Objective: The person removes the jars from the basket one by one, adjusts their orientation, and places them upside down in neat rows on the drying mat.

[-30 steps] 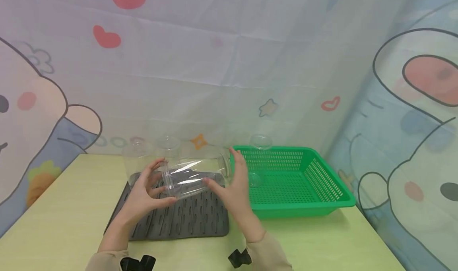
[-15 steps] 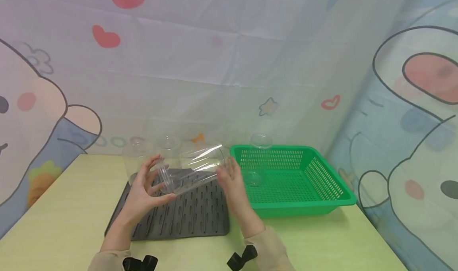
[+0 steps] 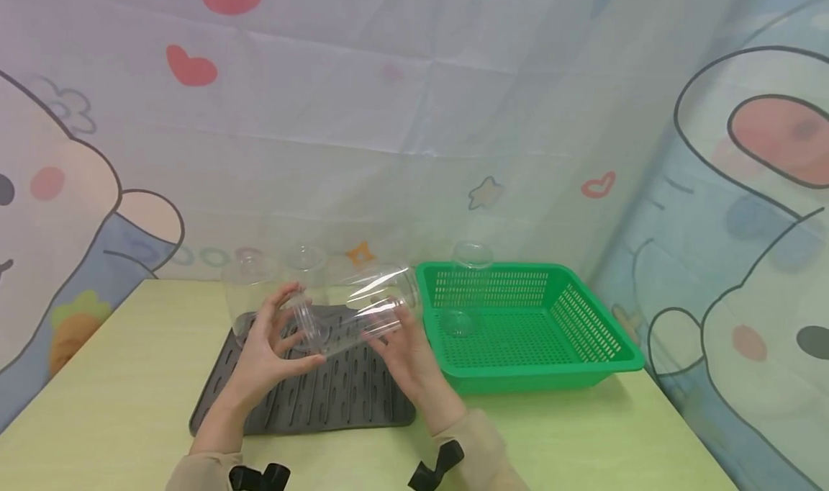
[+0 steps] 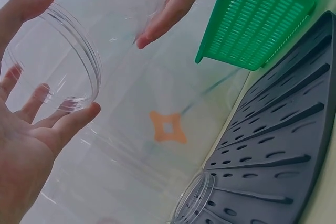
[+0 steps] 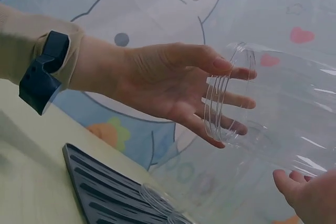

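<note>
A clear, see-through jar (image 3: 363,304) is held tilted above the grey ridged mat (image 3: 324,404). My left hand (image 3: 262,358) grips it round the threaded mouth, thumb on the near side and fingers spread along the far side; the ridged neck (image 5: 220,98) shows between them in the right wrist view. My right hand (image 3: 408,354) is under the other end, with its fingers extended and touching the jar's lower side. In the right wrist view only the fingertips of that right hand (image 5: 310,195) and part of its palm appear, at the lower right.
A green perforated basket (image 3: 544,372) stands right of the mat, with one clear jar (image 3: 471,282) upright inside. More clear jars (image 3: 249,289) stand at the mat's back left. A cartoon-printed cloth (image 3: 414,116) hangs behind the pale table (image 3: 116,376).
My right hand has gone from reaching over the jar's base end to holding that end, then slid left beneath it. The jar has tilted with its base end up; my left hand keeps its grip.
</note>
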`<state>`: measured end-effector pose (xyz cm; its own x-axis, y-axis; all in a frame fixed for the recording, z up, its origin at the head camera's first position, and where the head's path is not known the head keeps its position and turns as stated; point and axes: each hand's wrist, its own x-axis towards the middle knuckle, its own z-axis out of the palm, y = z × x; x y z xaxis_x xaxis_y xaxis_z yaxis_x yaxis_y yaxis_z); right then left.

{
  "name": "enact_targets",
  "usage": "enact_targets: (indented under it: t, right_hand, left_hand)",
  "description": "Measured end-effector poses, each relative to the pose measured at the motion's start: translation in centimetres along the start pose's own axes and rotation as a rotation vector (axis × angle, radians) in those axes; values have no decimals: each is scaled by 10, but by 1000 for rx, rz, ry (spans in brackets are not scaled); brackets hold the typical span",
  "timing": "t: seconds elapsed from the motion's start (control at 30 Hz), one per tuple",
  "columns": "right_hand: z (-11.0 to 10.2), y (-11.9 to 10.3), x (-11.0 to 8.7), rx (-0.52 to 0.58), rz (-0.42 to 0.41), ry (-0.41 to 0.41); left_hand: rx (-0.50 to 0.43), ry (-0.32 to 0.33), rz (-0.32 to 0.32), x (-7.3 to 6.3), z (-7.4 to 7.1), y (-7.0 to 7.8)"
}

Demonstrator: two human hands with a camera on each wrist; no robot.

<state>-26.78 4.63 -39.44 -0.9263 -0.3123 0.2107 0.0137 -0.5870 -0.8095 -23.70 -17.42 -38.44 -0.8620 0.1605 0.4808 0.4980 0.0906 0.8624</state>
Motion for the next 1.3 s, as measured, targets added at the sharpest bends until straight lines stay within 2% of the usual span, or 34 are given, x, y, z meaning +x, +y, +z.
enact_targets:
  t: [0.17, 0.4, 0.6, 0.7, 0.8, 0.97, 1.1, 1.3]
  right_hand:
    - [0, 1, 0, 29, -13, 17]
    - [-4, 1, 2, -37, -39, 17]
    - [-5, -2, 3, -99, -38, -3]
    - [-4, -6, 4, -124, -52, -6]
    - [-3, -13, 6, -149, -83, 24]
    - [-3, -26, 10, -186, -163, 141]
    - [-2, -32, 13, -246, -214, 186]
    - [5, -29, 21, -410, -223, 269]
  left_hand:
    - [10, -31, -11, 1, -1, -1]
    - [53, -75, -51, 1, -1, -3]
    - [57, -84, -68, 1, -2, -5]
    - [60, -86, -55, 1, -4, -5]
    - [47, -80, -11, -1, -9, -6]
    - [-10, -37, 73, -4, -20, -7]
    - [-15, 23, 101, -7, -32, -6]
    - [-50, 197, 104, -13, -46, -12]
